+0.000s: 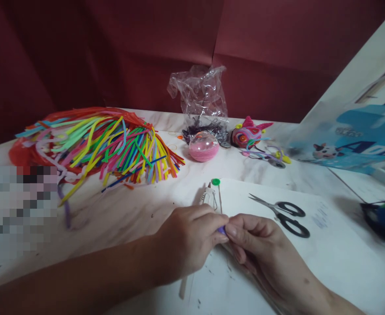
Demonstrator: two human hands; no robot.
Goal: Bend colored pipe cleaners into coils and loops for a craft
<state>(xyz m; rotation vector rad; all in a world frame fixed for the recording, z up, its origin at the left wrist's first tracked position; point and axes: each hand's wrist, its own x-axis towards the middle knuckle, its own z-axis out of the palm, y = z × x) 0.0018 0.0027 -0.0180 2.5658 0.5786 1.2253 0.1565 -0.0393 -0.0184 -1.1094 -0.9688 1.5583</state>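
Both hands meet at the near middle of the table. My left hand is closed, its thumb and fingers pinching a small purple piece. Opposite it, my right hand grips the same piece between thumb and forefinger; most of it is hidden by fingers. Just behind the left hand lies a whitish tool with a wire stand, which looks like a glue gun, partly covered. Close to its tip sits a small green disc. Black-handled scissors lie slightly open on white paper, beyond my right hand.
Colourful pipe cleaners spill from a red bag at the left. A pink-wrapped clear ball, a clear plastic bag and a pink horned figure stand at the back. A blue printed package is at the right.
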